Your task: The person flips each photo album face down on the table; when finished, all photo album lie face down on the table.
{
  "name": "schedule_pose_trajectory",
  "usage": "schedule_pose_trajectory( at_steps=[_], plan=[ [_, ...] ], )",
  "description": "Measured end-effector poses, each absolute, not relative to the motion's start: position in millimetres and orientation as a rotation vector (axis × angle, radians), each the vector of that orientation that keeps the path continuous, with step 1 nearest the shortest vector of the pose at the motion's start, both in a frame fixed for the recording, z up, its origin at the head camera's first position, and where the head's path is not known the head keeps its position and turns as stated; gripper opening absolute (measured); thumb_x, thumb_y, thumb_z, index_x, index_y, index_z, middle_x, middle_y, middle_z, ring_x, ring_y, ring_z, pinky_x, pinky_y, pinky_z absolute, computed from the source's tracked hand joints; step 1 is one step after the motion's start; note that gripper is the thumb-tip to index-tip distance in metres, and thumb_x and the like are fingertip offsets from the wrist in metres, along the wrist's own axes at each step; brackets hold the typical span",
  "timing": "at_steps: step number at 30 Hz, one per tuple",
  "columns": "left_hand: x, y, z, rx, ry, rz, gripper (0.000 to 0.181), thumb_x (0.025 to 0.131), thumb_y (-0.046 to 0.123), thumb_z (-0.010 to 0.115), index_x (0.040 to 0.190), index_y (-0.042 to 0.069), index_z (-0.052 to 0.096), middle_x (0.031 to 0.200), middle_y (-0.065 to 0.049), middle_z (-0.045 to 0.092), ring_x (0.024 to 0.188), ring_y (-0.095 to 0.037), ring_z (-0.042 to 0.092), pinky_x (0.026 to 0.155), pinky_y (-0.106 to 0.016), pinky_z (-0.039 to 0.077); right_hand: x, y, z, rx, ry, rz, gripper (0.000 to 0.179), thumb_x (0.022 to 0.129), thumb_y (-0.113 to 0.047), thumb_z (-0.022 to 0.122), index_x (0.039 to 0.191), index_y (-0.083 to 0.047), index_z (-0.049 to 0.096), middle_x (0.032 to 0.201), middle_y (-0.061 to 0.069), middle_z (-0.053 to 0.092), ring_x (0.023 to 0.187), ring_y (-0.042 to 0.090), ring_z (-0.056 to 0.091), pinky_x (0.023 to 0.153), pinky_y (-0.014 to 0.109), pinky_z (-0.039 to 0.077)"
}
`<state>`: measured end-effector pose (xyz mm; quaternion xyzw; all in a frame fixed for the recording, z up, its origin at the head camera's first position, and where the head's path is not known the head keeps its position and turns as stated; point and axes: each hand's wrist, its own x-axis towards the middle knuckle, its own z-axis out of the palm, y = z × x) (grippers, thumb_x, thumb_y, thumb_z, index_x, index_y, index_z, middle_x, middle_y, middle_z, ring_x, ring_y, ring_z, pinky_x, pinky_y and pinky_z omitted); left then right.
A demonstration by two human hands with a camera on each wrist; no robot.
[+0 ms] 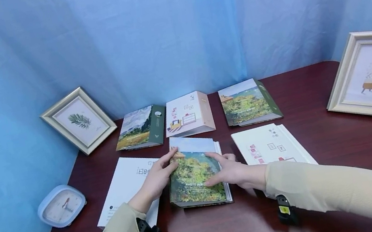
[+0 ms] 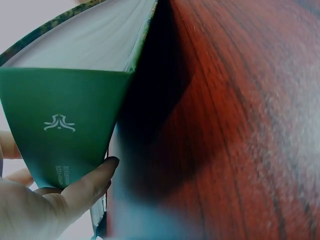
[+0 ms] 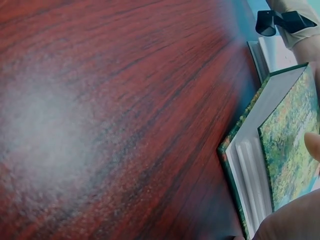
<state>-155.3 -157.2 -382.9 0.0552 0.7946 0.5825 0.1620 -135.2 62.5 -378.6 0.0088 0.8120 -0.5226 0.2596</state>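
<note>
A photo album (image 1: 194,168) with a painted garden-and-sea cover is at the middle of the table. My left hand (image 1: 156,180) grips its green spine (image 2: 60,110), thumb and fingers on opposite sides. The right hand (image 1: 230,170) holds the opposite edge, with its thumb and a finger on the front cover. In the right wrist view, the front cover (image 3: 287,145) stands apart from the back cover, with white pages between. A white book (image 1: 120,184) with black characters lies beneath my left forearm. A white album (image 1: 255,147) with small drawings is beside my right hand.
Along the back stand a green-spined landscape album (image 1: 136,128), a pink-spined album (image 1: 186,116) and another garden-cover album (image 1: 243,102). Picture frames lean at the left (image 1: 80,121) and right (image 1: 371,74). A blue clock (image 1: 61,205) is at the left edge. Blue curtains (image 1: 157,34) hang behind.
</note>
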Motion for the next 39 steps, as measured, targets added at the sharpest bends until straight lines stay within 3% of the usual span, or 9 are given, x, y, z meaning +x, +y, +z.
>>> schedule_pose_trajectory(
  at_steps=[4, 11, 19, 25, 32, 39],
  plan=[
    [-155, -159, -381, 0.124, 2.240, 1.666, 0.050, 0.100, 0.015, 0.045, 0.149, 0.019, 0.033, 0.155, -0.014, 0.025, 0.131, -0.035, 0.043, 0.101, -0.046, 0.043, -135, 61, -378, 0.016, 2.229, -1.379, 0.091, 0.074, -0.019, 0.080, 0.149, -0.024, 0.029, 0.145, 0.028, 0.007, 0.132, 0.051, 0.012, 0.104, 0.063, 0.024],
    [-154, -165, -373, 0.106, 2.239, 1.656, 0.049, 0.101, 0.017, 0.045, 0.148, 0.021, 0.035, 0.152, -0.015, 0.031, 0.120, -0.035, 0.053, 0.087, -0.043, 0.053, -136, 55, -379, -0.057, 2.336, -1.190, 0.096, 0.074, -0.029, 0.081, 0.151, -0.031, 0.023, 0.149, 0.025, 0.012, 0.128, 0.053, 0.019, 0.099, 0.065, 0.027],
    [-154, -176, -355, 0.174, 2.269, 1.587, 0.048, 0.102, 0.019, 0.042, 0.149, 0.018, 0.033, 0.158, -0.008, 0.019, 0.139, -0.039, 0.028, 0.099, -0.063, 0.037, -136, 47, -374, -0.179, 2.378, -1.035, 0.096, 0.078, -0.043, 0.076, 0.152, -0.036, 0.015, 0.149, 0.024, 0.016, 0.125, 0.046, 0.029, 0.095, 0.058, 0.034],
    [-153, -180, -344, 0.208, 2.296, 1.535, 0.048, 0.102, 0.019, 0.042, 0.149, 0.017, 0.033, 0.159, -0.005, 0.015, 0.141, -0.039, 0.023, 0.100, -0.065, 0.034, -136, 43, -372, -0.237, 2.372, -0.988, 0.095, 0.080, -0.047, 0.073, 0.152, -0.036, 0.012, 0.151, 0.024, 0.015, 0.130, 0.045, 0.027, 0.098, 0.058, 0.034],
    [-153, -182, -338, 0.206, 2.298, 1.521, 0.049, 0.102, 0.020, 0.042, 0.149, 0.017, 0.032, 0.158, -0.008, 0.018, 0.141, -0.039, 0.022, 0.099, -0.065, 0.035, -137, 39, -369, -0.348, 2.457, -0.996, 0.089, 0.081, -0.041, 0.073, 0.152, -0.021, 0.023, 0.156, 0.018, 0.006, 0.130, 0.043, 0.023, 0.098, 0.057, 0.034],
    [-151, -182, -326, 0.245, 2.323, 1.478, 0.050, 0.102, 0.021, 0.042, 0.150, 0.018, 0.030, 0.157, -0.012, 0.021, 0.139, -0.040, 0.027, 0.099, -0.063, 0.037, -145, 36, -361, -0.502, 2.488, -1.001, 0.087, 0.081, -0.034, 0.075, 0.148, -0.005, 0.030, 0.153, 0.018, 0.022, 0.135, 0.042, 0.024, 0.105, 0.054, 0.034]
  ],
)
